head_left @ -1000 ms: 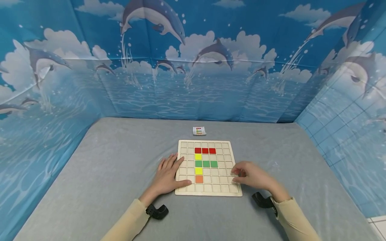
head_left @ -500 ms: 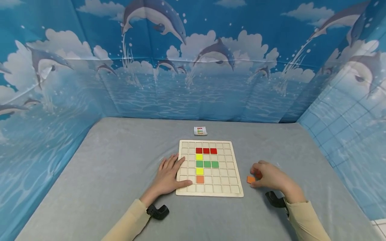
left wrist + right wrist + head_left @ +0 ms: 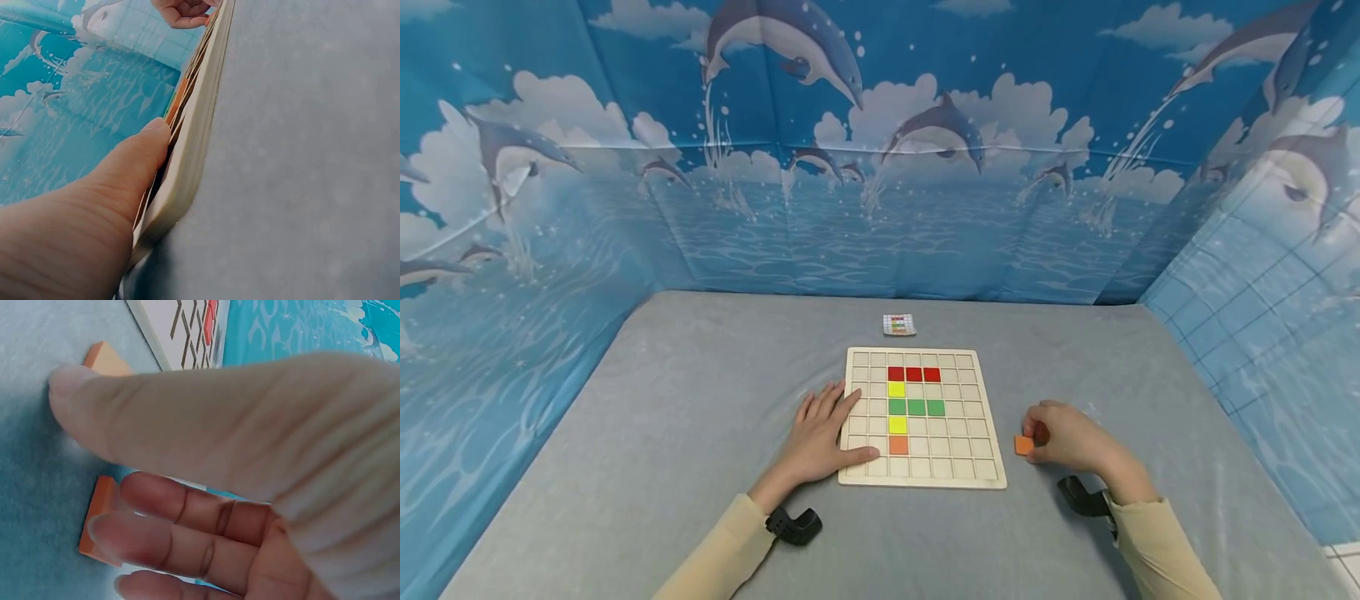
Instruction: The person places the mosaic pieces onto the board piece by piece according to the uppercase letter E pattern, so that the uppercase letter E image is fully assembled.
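Observation:
A square wooden grid board lies on the grey table, with red tiles, yellow tiles, green tiles and one orange tile in its cells. My left hand rests spread on the board's left edge, thumb over the lower left corner. To the right of the board, my right hand is low at two loose orange tiles. One orange tile is by the thumb tip. Fingertips touch the other orange tile, and a gap shows between thumb and fingers.
Behind the board lies a small pattern card showing a coloured grid. A blue curtain printed with dolphins hangs round the table's back and sides. Black straps with camera mounts sit on both wrists.
My right hand has moved from the board's right edge out to the loose orange tiles, and its thumb has since shifted slightly at them. My left hand stays on the board.

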The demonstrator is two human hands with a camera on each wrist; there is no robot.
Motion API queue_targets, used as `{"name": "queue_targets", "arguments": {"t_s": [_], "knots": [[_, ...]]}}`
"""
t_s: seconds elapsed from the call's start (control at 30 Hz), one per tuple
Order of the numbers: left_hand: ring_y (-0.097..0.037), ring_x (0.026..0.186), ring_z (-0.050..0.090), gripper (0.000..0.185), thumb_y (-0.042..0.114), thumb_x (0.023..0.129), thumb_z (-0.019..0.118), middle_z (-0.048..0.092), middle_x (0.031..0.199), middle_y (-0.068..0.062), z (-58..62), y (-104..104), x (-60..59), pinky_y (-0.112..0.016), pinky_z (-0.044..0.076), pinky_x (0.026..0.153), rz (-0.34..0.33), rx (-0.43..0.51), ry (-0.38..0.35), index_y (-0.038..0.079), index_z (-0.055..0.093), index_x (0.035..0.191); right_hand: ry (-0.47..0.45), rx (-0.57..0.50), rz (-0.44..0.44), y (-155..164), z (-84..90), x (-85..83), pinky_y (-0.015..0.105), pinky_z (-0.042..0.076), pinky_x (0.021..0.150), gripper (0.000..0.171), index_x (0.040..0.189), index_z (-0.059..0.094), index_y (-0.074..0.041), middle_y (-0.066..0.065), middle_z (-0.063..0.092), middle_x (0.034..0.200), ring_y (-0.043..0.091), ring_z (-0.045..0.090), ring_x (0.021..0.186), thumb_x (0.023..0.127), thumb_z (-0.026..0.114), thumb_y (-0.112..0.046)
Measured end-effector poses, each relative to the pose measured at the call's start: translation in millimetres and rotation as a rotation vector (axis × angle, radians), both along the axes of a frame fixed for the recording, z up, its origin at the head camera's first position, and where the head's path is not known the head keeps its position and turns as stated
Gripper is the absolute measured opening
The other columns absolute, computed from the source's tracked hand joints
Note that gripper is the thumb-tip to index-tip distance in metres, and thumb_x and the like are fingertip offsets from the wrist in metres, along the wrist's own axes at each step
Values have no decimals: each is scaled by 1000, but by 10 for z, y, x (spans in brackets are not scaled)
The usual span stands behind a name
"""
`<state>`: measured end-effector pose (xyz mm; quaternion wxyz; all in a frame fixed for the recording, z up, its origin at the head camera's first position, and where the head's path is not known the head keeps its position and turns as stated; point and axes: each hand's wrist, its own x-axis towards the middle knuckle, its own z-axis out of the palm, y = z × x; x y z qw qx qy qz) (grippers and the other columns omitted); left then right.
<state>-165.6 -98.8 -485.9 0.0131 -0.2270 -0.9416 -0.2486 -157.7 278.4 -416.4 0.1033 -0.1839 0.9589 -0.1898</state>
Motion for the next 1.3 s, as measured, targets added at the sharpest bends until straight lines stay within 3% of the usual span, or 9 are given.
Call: {"name": "queue_targets", "arguments": {"t_s": [0.27, 0.57, 0.9, 1.07, 1.3], "knots": [[-25, 142, 9, 95, 70, 79, 58, 19, 155, -11, 18, 4, -1, -49, 4, 110, 7, -6, -11, 15, 29, 151, -7, -56, -16, -41, -19, -14, 28, 34, 52, 32, 74, 51, -13, -3, 45, 63, 13, 41, 57, 69, 82, -6], [-25, 142, 8, 95, 71, 78, 57, 18, 155, -10, 14, 10, -9, -49, 3, 110, 15, -6, -20, 16, 29, 151, 17, -111, 24, -40, -36, -32, 24, 32, 48, 35, 70, 48, -13, -6, 43, 58, 9, 39, 51, 71, 81, -5], [-24, 142, 8, 95, 71, 78, 57, 18, 155, -10, 6, 5, -14, -48, 2, 110, 14, -9, -16, 16, 29, 151, 86, -177, 31, -123, -64, -40, 25, 36, 50, 21, 79, 54, -12, -6, 49, 64, 9, 41, 54, 83, 73, -4], [-24, 142, 8, 95, 71, 78, 57, 19, 155, -11, 6, 1, -13, -48, 2, 110, 13, -12, -12, 15, 30, 151, 168, -303, -38, -295, -97, -22, 25, 43, 51, 19, 84, 57, -11, -4, 57, 73, 9, 50, 60, 82, 73, -1], [-25, 142, 9, 95, 70, 78, 58, 19, 155, -11, 16, -1, -13, -48, 2, 110, 13, -7, -9, 15, 30, 150, 44, -584, -13, -587, -189, 41, 27, 51, 55, 15, 87, 62, -8, 2, 65, 79, 19, 62, 63, 82, 71, 3]]}}
